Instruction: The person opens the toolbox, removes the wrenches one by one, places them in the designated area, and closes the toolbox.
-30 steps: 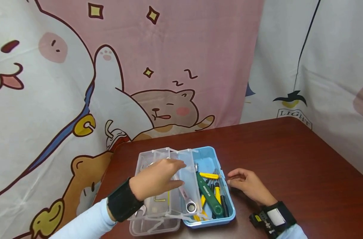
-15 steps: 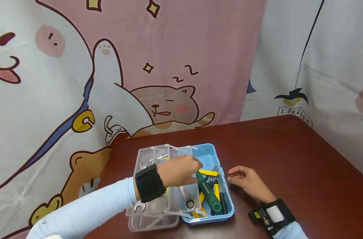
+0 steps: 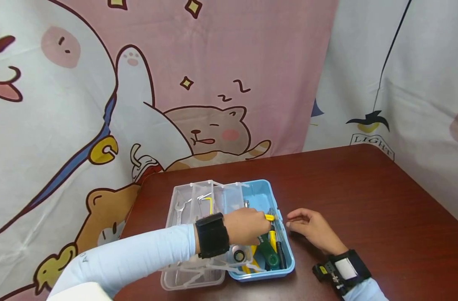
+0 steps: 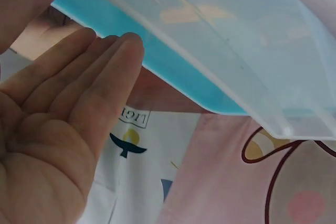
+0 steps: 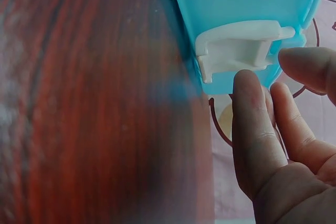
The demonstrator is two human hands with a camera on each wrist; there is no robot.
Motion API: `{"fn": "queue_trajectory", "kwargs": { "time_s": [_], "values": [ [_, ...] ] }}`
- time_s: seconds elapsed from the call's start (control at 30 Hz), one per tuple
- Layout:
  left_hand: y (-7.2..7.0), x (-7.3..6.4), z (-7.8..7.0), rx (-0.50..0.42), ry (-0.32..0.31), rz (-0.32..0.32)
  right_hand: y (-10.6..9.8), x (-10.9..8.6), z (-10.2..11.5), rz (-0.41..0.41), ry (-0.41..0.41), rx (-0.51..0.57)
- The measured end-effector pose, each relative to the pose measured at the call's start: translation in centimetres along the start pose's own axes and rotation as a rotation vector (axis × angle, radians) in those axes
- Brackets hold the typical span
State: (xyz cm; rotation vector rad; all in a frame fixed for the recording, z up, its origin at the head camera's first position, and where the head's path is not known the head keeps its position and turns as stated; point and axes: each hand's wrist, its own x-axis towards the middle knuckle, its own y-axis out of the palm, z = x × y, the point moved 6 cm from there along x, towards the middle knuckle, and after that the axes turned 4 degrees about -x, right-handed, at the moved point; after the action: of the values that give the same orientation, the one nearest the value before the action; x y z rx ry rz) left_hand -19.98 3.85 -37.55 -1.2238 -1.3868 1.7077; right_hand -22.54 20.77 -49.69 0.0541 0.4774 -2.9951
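My left hand (image 3: 249, 227) reaches over the blue toolbox (image 3: 256, 190), above a green-handled tool (image 3: 268, 253) and beside a small yellow handle (image 3: 269, 218). In the left wrist view its fingers (image 4: 107, 72) are straight, with nothing between them and the thumb. Part of the green handle is hidden under this hand. My right hand (image 3: 317, 234) rests on the table at the box's right side, fingers loosely bent and holding nothing. From the right wrist, its fingertips show right by a white latch (image 5: 239, 48) on the blue wall.
Clear plastic trays (image 3: 184, 194) on arms fold out over the box's left side, holding a wrench (image 3: 179, 208), a yellow hex key (image 3: 210, 202) and a ratchet wrench (image 3: 239, 254). Yellow-and-black screwdrivers (image 3: 272, 240) lie in the box. A printed curtain (image 3: 281, 83) hangs behind the table.
My left hand has moved right and lower, from above the clear trays to over the blue box. The right hand has stayed by the box. The view has tilted slightly.
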Motion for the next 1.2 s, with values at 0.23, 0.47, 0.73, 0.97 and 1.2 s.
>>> {"fn": "queue_trajectory", "kwargs": {
  "time_s": [0.23,0.47,0.73,0.97,1.2],
  "values": [
    [0.9,0.8,-1.0,0.114,0.058,0.018,0.0,0.0,0.0,0.003,0.002,-0.009],
    [1.8,1.6,-1.8,0.173,0.09,0.037,-0.1,-0.1,0.1,0.01,0.004,0.003],
    [3.4,2.8,-2.9,0.272,0.08,0.078,-0.1,-0.2,0.2,0.007,-0.011,0.001],
    [3.9,3.4,-3.4,0.304,0.077,0.08,-0.4,-0.2,0.4,0.003,-0.021,-0.026],
    [4.5,4.2,-3.9,0.329,0.062,0.096,-0.5,-0.2,0.4,-0.002,-0.022,-0.035]
  ]
}}
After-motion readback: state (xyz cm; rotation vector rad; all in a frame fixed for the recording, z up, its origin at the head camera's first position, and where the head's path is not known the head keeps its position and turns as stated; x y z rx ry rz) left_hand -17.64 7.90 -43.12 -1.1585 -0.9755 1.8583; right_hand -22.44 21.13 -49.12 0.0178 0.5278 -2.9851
